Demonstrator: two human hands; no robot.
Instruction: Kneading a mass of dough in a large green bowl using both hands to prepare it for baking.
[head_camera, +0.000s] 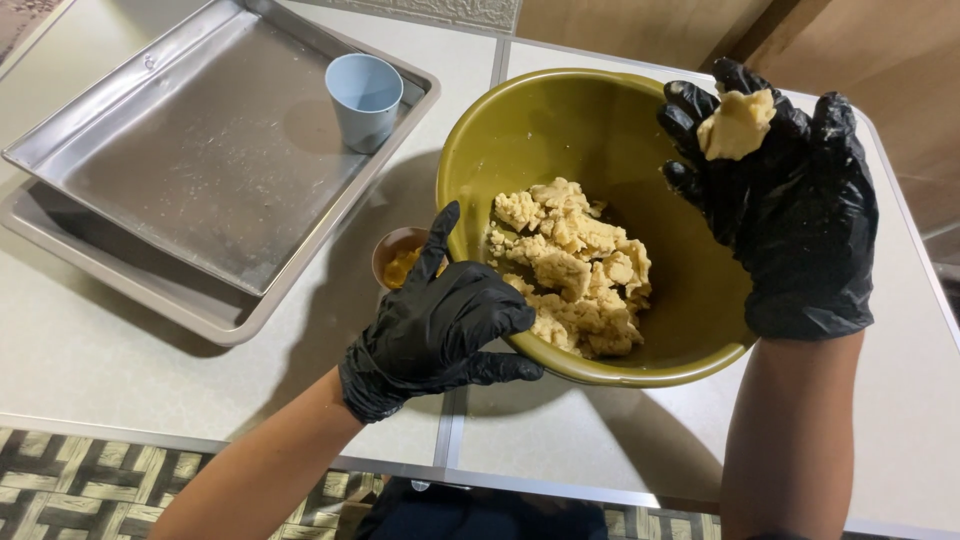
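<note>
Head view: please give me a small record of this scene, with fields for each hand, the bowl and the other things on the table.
left hand: left hand in a black glove, resting on the near rim of the bowl, fingers spread
right hand: right hand in a black glove, raised over the bowl's right rim, fingertips closed on a dough lump
bowl: olive-green bowl, holding crumbly yellow dough
trays: two stacked metal trays, left of the bowl
cup: pale blue cup, upright on the top tray
small dish: small brown dish with yellow contents, between trays and bowl
surface: light table

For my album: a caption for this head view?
Gloved left hand steadies olive bowl of dough; right hand lifts a dough lump.
</note>
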